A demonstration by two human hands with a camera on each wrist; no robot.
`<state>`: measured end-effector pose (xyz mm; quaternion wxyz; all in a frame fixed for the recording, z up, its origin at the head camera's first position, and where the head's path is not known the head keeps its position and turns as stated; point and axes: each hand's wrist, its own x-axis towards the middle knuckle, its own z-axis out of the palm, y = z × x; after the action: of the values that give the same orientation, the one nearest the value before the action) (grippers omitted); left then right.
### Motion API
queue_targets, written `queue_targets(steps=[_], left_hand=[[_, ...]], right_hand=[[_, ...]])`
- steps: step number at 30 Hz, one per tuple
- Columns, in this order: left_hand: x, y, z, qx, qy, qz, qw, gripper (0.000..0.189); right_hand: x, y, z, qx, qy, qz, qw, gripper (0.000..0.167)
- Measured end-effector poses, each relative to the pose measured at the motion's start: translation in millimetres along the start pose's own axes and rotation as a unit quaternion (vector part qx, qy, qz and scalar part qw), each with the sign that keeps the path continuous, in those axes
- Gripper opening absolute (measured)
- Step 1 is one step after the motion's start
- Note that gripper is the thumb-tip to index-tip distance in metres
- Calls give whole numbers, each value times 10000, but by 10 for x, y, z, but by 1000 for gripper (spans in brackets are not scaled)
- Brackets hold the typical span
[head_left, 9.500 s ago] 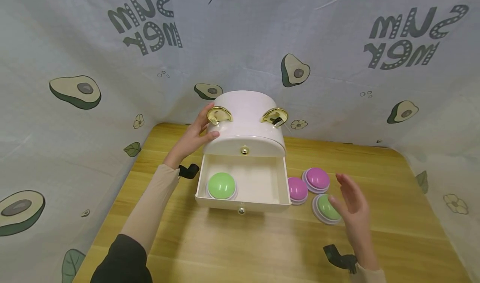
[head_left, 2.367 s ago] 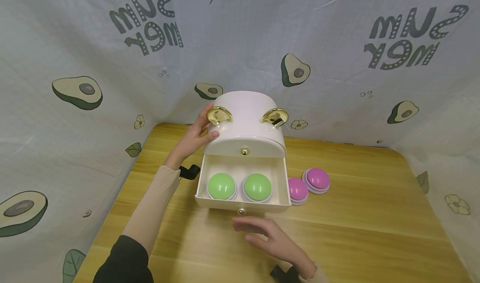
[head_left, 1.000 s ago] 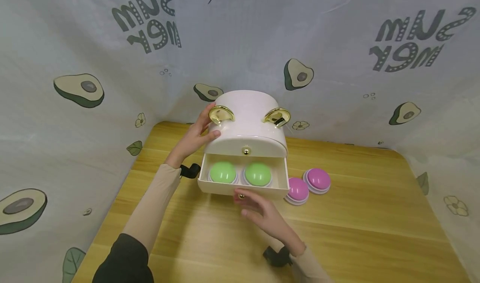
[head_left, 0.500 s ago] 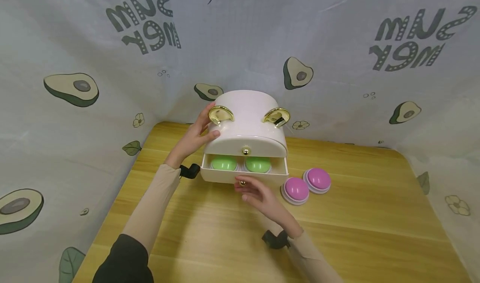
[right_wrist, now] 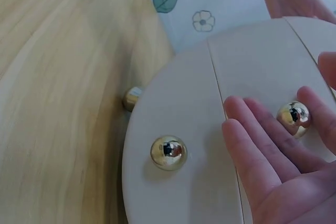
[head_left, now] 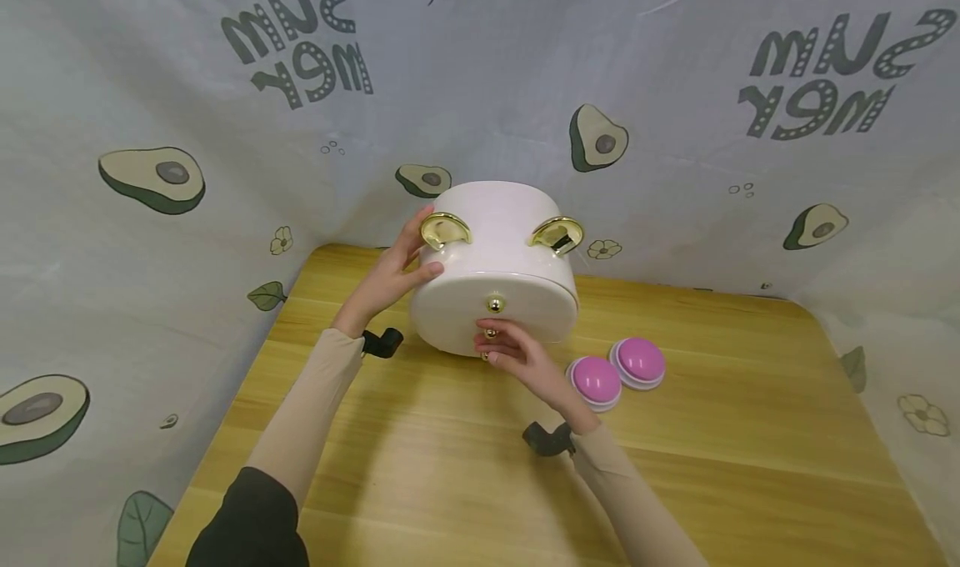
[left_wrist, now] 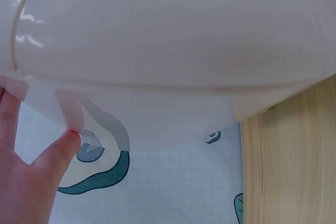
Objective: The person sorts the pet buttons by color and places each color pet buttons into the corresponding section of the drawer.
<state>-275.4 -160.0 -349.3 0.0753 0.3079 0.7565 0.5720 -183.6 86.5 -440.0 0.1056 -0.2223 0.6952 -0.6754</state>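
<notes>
A glossy white rounded drawer box point(head_left: 491, 254) with gold ears stands at the back of the wooden table, its drawer fronts flush. My left hand point(head_left: 386, 279) rests against its left side, the thumb toward the front; in the left wrist view the thumb point(left_wrist: 60, 153) lies nearly straight on the white surface. My right hand point(head_left: 517, 354) is at the drawer front. In the right wrist view its extended fingers point(right_wrist: 257, 153) lie about the middle drawer's gold knob point(right_wrist: 294, 116), with a lower knob point(right_wrist: 168, 152) beside them. The green domes are out of sight.
Two pink-domed round pieces on white bases, a nearer one point(head_left: 597, 380) and a farther one point(head_left: 641, 360), sit right of the box. An avocado-print cloth point(head_left: 675, 175) hangs behind the wooden table point(head_left: 750, 434). A small gold foot point(right_wrist: 132, 99) shows under the box.
A second green dome went from the table into the open drawer beside the first. My right hand then pushed the drawer in, hiding both domes. My left hand kept its place.
</notes>
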Motion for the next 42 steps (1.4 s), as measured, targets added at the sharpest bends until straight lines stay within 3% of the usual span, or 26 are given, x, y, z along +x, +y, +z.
queue_targets(steps=[17,32,42], left_hand=[[-20,-11,28,161,54,32,9999,75],[-4,-33,18,98,32,69,9999,75],[14,-46,-9,107,30,70,9999,75]], right_hand=[[-27,20,-14,-107,-98,77,9999,46],[-238,9,-61,510,-129,-163,9985,44],[-306,225,-41,672,-222,-337,9969,42]])
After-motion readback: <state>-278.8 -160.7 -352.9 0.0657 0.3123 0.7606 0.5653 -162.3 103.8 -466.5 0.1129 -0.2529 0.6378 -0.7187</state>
